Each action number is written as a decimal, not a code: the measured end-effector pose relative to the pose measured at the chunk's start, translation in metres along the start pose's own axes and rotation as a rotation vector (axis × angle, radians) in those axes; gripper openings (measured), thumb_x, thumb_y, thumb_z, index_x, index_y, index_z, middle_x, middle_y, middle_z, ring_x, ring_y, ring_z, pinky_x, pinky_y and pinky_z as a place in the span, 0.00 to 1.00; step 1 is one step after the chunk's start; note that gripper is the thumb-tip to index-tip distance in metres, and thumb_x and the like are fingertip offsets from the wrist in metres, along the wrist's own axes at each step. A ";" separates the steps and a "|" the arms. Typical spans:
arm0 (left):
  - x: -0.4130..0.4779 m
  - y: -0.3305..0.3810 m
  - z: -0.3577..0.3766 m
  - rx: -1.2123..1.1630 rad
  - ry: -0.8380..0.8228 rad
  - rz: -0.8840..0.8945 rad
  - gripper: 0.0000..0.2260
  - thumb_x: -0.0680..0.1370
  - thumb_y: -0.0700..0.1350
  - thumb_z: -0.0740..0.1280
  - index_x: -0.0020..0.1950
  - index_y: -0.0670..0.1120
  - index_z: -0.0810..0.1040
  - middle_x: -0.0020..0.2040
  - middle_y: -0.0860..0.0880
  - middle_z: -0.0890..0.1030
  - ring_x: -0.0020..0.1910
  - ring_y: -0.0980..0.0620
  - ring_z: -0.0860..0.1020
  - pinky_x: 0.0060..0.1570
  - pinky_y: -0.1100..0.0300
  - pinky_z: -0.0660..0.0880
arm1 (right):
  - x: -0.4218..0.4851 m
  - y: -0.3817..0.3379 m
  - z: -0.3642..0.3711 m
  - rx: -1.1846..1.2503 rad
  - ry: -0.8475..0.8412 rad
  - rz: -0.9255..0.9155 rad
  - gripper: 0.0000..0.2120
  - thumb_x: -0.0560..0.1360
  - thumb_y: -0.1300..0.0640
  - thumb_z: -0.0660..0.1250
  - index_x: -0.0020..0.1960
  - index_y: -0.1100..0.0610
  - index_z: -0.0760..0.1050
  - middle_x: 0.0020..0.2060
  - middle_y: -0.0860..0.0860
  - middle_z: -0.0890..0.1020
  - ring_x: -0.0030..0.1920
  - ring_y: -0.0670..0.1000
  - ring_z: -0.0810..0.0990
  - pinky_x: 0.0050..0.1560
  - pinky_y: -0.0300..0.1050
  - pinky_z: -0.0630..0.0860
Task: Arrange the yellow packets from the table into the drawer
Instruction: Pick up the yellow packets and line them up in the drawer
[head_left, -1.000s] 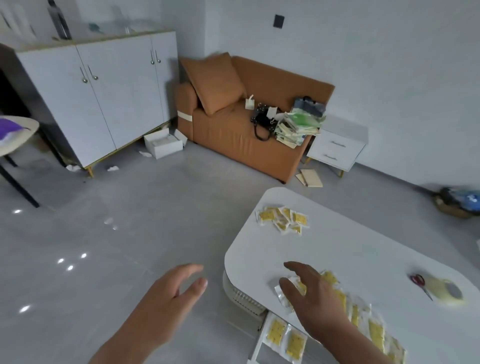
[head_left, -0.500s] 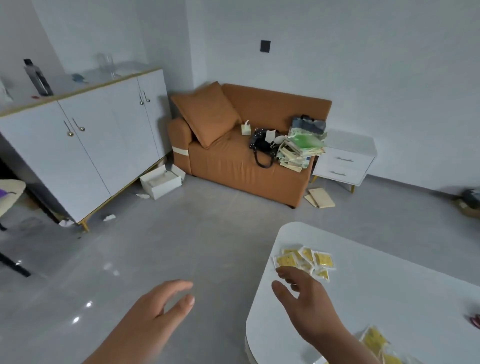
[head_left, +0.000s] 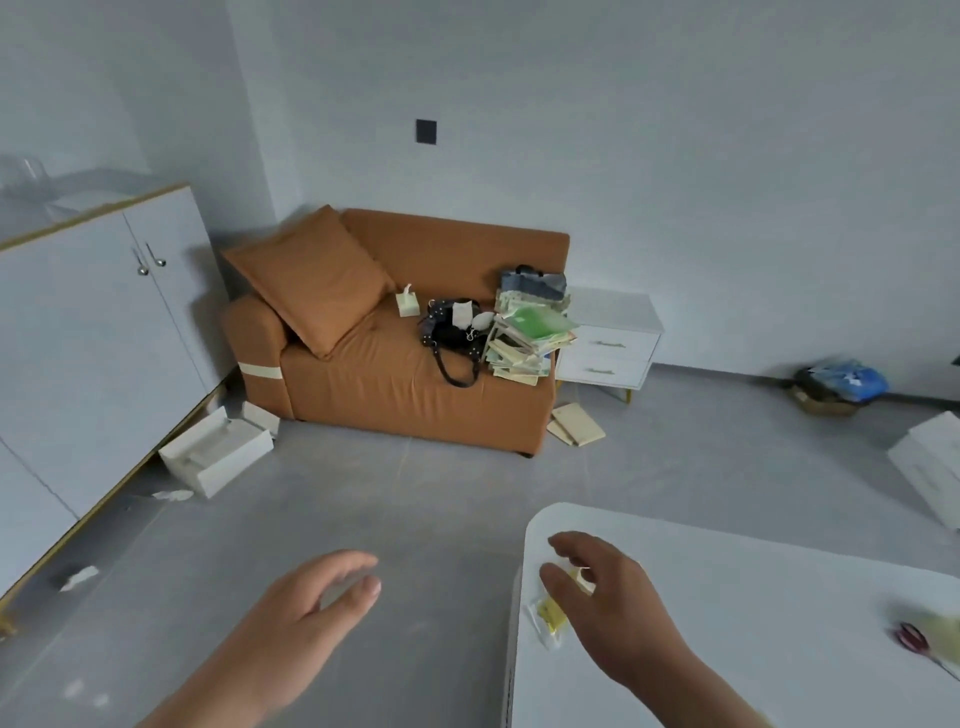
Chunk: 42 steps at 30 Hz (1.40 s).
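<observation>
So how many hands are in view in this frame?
2. The left hand hangs open over the floor, left of the white table. The right hand is over the table's near corner, covering yellow packets.

No legible text, labels, brands or numbers anywhere; any print on the yellow packets (head_left: 551, 613) is too blurred to read

Small yellow packets (head_left: 551, 613) in clear wrap lie bunched flat near the white worktop's (head_left: 753, 623) corner, partly hidden by a hand
</observation>
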<state>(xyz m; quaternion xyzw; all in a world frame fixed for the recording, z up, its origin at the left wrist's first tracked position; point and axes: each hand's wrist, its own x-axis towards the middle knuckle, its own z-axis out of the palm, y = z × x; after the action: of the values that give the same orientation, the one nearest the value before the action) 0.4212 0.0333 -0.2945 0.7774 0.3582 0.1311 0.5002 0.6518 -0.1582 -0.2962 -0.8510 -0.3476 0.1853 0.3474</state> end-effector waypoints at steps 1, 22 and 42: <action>0.019 0.000 -0.009 -0.007 -0.028 0.020 0.29 0.54 0.81 0.61 0.52 0.75 0.73 0.55 0.66 0.80 0.59 0.68 0.75 0.62 0.63 0.70 | 0.009 -0.005 0.005 -0.003 0.025 0.014 0.16 0.76 0.48 0.67 0.63 0.48 0.76 0.56 0.39 0.79 0.58 0.41 0.76 0.62 0.39 0.72; 0.351 0.062 0.035 0.200 -0.763 0.278 0.07 0.77 0.59 0.65 0.54 0.63 0.75 0.57 0.63 0.78 0.60 0.64 0.74 0.63 0.59 0.70 | 0.118 -0.007 0.013 0.048 0.555 0.608 0.14 0.75 0.49 0.68 0.60 0.49 0.78 0.51 0.40 0.81 0.54 0.41 0.78 0.59 0.41 0.74; 0.513 0.193 0.280 0.597 -1.262 0.543 0.07 0.77 0.55 0.67 0.52 0.66 0.71 0.57 0.61 0.78 0.61 0.61 0.75 0.60 0.63 0.70 | 0.202 0.114 -0.071 0.194 0.728 1.045 0.19 0.76 0.42 0.63 0.65 0.45 0.74 0.58 0.38 0.78 0.59 0.40 0.74 0.62 0.39 0.71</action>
<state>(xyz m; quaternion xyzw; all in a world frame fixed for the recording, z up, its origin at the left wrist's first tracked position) 1.0244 0.1476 -0.3357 0.8688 -0.1807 -0.3236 0.3284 0.8832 -0.1040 -0.3444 -0.8811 0.2714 0.0603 0.3825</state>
